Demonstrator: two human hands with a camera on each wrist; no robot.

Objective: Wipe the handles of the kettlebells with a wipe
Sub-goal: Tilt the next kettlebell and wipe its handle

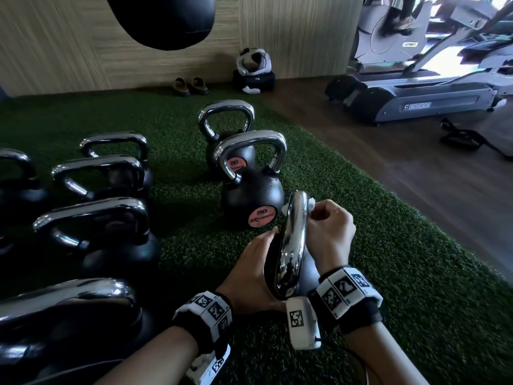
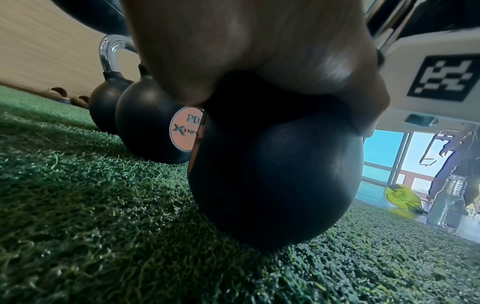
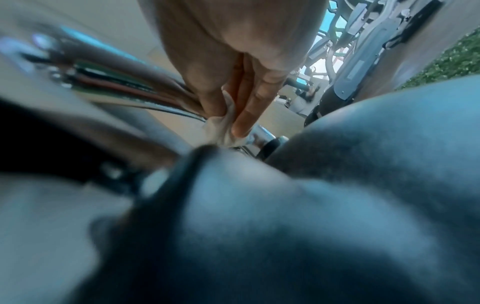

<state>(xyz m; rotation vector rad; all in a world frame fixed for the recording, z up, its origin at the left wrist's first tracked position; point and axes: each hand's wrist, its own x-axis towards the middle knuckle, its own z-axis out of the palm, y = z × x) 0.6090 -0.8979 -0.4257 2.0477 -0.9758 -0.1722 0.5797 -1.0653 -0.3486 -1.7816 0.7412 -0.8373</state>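
Observation:
The nearest kettlebell [image 1: 308, 276] stands on the green turf, its chrome handle [image 1: 294, 245] seen end-on. My left hand [image 1: 249, 276] cups the left side of its black ball [image 2: 275, 174], with palm and thumb [image 2: 246, 51] wrapped over the top. My right hand [image 1: 330, 229] pinches a crumpled white wipe [image 1: 311, 204] against the upper right of the handle. In the right wrist view the fingers [image 3: 249, 98] press the wipe [image 3: 221, 131] onto the chrome handle [image 3: 259, 133]; the rest there is blurred.
A kettlebell marked 20 [image 1: 254, 195] stands just ahead, another [image 1: 227, 134] behind it, and several more [image 1: 97, 237] fill the left. A punching bag [image 1: 163, 18] hangs overhead. Sandals [image 1: 191, 86] and a headset [image 1: 254, 65] lie by the wall. A treadmill [image 1: 416, 98] stands on the wooden floor at right.

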